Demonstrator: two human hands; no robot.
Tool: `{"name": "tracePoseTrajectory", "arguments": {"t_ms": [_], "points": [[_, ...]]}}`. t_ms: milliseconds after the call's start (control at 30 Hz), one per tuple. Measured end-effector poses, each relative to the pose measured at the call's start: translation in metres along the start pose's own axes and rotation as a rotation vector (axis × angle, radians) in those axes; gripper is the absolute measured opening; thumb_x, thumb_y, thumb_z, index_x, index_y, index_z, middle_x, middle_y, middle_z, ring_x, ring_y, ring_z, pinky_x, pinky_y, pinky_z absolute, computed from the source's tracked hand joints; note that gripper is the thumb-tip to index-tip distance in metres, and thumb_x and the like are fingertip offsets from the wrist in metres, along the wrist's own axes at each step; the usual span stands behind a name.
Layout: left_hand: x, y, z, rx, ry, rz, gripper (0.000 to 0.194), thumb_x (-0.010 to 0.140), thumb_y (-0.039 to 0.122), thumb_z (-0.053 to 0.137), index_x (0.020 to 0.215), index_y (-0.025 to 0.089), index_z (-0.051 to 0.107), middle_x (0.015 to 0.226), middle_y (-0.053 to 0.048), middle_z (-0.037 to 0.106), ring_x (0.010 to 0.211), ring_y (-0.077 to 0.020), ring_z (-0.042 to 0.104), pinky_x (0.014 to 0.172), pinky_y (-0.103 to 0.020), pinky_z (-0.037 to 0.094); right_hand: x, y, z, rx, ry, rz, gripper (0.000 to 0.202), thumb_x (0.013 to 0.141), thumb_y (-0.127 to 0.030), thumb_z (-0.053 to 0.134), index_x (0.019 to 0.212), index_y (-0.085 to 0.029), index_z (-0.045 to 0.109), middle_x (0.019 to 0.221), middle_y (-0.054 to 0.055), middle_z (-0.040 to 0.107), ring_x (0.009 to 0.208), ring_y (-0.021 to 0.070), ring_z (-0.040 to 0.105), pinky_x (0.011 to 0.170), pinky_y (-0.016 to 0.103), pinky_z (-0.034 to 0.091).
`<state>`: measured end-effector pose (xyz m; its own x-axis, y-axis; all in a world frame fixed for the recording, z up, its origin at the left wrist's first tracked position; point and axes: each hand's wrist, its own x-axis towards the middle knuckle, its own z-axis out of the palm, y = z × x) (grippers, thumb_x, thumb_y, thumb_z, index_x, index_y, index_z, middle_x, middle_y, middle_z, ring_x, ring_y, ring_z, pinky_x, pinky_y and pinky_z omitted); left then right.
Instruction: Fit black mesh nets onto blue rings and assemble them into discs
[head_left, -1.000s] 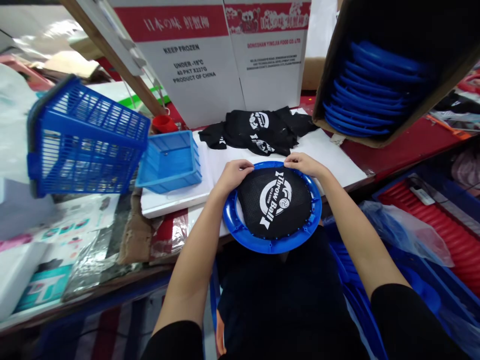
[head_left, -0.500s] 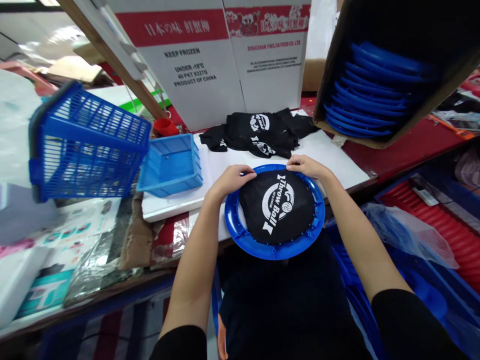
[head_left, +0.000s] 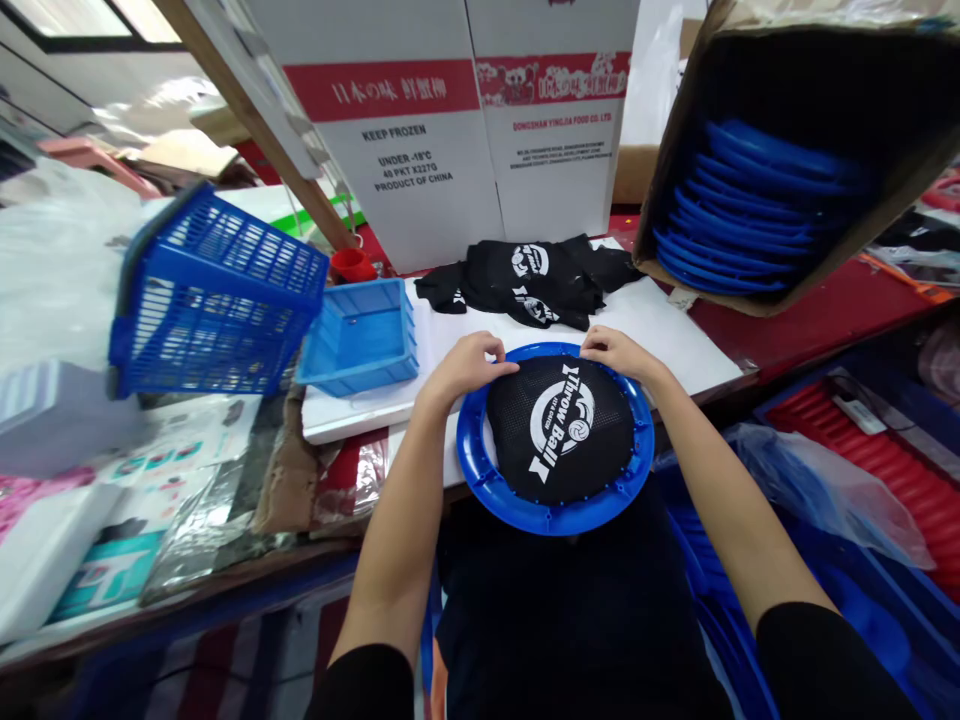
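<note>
A blue plastic ring (head_left: 551, 518) lies tilted at the front edge of the white board, close to my body. Across its opening is a black mesh cloth (head_left: 517, 450) printed "Throw Ball" in white; a narrow gap shows between cloth and ring on the left. At the far left of the rim, my left hand (head_left: 474, 364) has its fingers curled and its thumb pressed on the cloth's edge. My right hand (head_left: 621, 354) pinches the cloth's far edge against the rim, fingers closed. What lies under the fingertips is hidden.
More black printed cloths (head_left: 525, 280) lie behind the ring on the white board (head_left: 442, 335). To the left are a light-blue tray (head_left: 360, 335), a blue basket (head_left: 217, 300) and a red cup (head_left: 352, 265). An open carton (head_left: 649, 225) at right holds stacked blue rings (head_left: 750, 215).
The view has tilted upward a little, so everything sits lower and farther right. My left thumb now reaches straighter over the cloth, its fingertip parted from the index finger. My right hand stays at the rim.
</note>
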<state>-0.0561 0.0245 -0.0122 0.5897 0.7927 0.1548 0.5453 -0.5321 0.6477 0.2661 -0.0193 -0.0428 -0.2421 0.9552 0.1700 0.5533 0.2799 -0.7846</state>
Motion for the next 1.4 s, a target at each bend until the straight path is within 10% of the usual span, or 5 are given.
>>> {"name": "tracePoseTrajectory", "arguments": {"t_ms": [400, 933, 1400], "points": [[-0.002, 0.01, 0.008, 0.223, -0.077, 0.029, 0.013, 0.08, 0.034, 0.08, 0.081, 0.024, 0.071, 0.097, -0.006, 0.069, 0.093, -0.0269, 0.064, 0.081, -0.036, 0.047, 0.002, -0.03, 0.053, -0.445, -0.001, -0.235, 0.022, 0.097, -0.028, 0.067, 0.114, -0.022, 0.08, 0.147, 0.017, 0.059, 0.143, 0.0384, 0.053, 0.122, 0.061, 0.043], [0.003, 0.004, 0.013, -0.126, 0.117, -0.167, 0.016, 0.079, 0.022, 0.071, 0.093, 0.019, 0.077, 0.092, -0.007, 0.079, 0.091, -0.025, 0.073, 0.093, -0.039, 0.057, 0.0, -0.025, 0.055, -0.449, 0.043, -0.222, 0.016, 0.098, -0.032, 0.07, 0.102, -0.019, 0.078, 0.145, 0.018, 0.063, 0.142, 0.0371, 0.055, 0.12, 0.061, 0.047], [0.004, -0.009, 0.011, -0.165, 0.055, -0.231, 0.017, 0.079, 0.02, 0.069, 0.088, 0.02, 0.084, 0.099, -0.008, 0.083, 0.099, -0.0273, 0.075, 0.101, -0.042, 0.056, 0.004, -0.03, 0.053, -0.326, 0.048, -0.168, 0.013, 0.099, -0.024, 0.058, 0.089, -0.022, 0.066, 0.121, 0.015, 0.071, 0.126, 0.0343, 0.062, 0.115, 0.057, 0.047]]}}
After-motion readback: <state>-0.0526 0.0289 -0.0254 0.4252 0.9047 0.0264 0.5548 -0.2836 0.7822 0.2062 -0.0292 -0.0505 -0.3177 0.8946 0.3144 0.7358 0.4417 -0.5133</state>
